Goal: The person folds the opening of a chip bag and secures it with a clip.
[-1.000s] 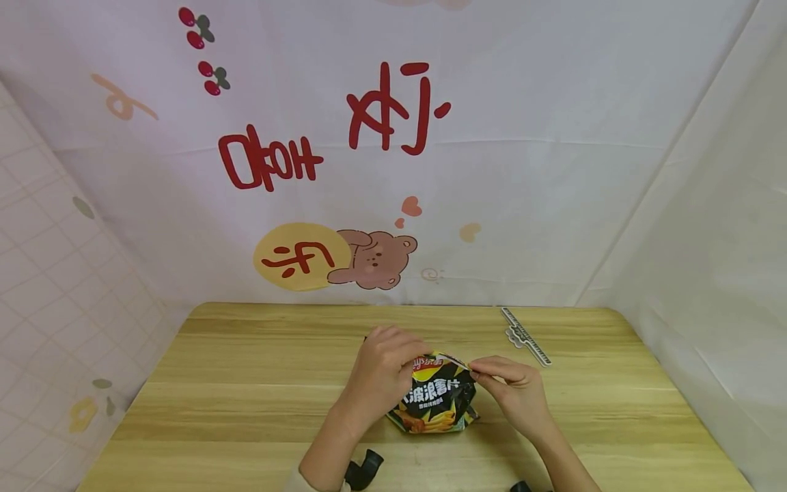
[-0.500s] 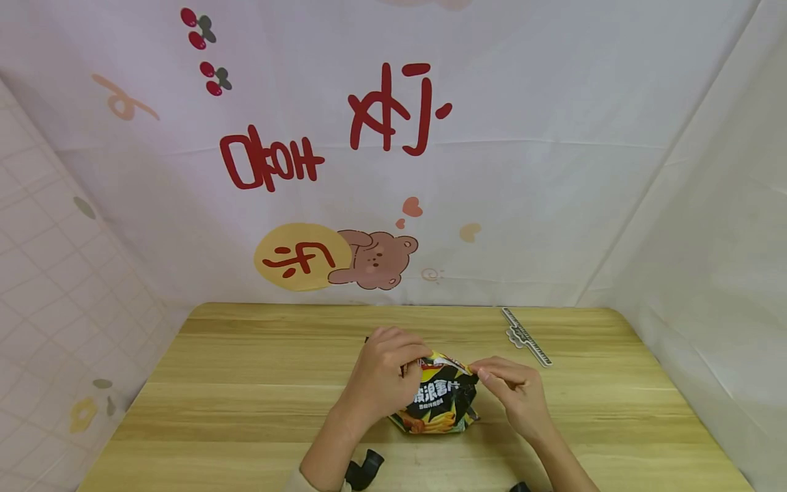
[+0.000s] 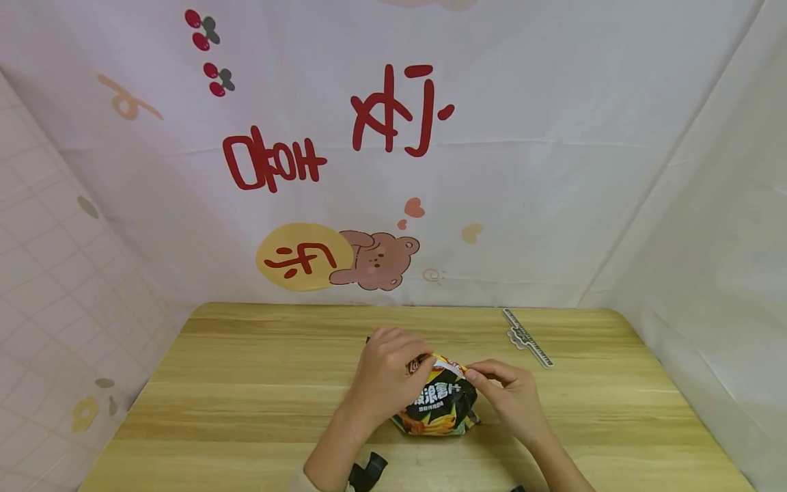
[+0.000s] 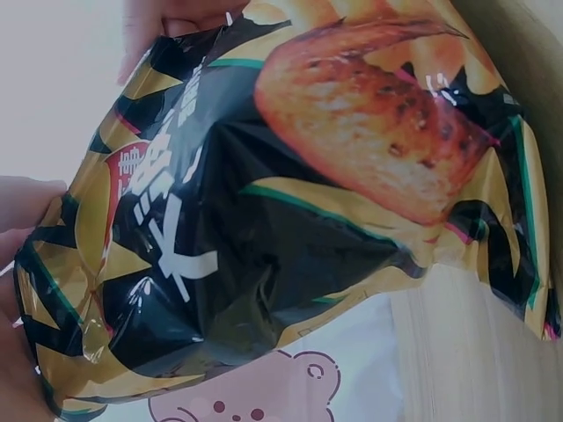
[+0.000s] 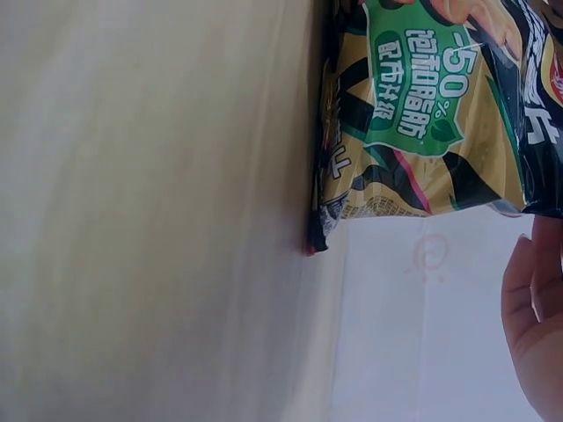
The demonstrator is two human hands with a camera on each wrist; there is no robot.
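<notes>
A black and gold potato chip bag (image 3: 438, 403) stands on the wooden table between my two hands, its top edge bent over toward me. My left hand (image 3: 390, 369) grips the upper left of the bag and covers part of its print. At the top right corner, my right hand (image 3: 510, 395) pinches the edge between thumb and forefinger. The left wrist view shows the crumpled bag front (image 4: 334, 176) with a chicken wing picture, and some left fingers (image 4: 31, 207) at its top edge. In the right wrist view, the bag's green label (image 5: 418, 88) faces the camera.
A long clip (image 3: 527, 338) with a ruler-like bar lies at the back right of the table (image 3: 246, 383). Black curved pieces (image 3: 369, 471) are at the front near my left forearm. A white printed cloth (image 3: 522, 171) hangs behind the table.
The bag's top edge has bent further forward, hiding more of the red logo. My right hand has shifted slightly left along with the corner it pinches.
</notes>
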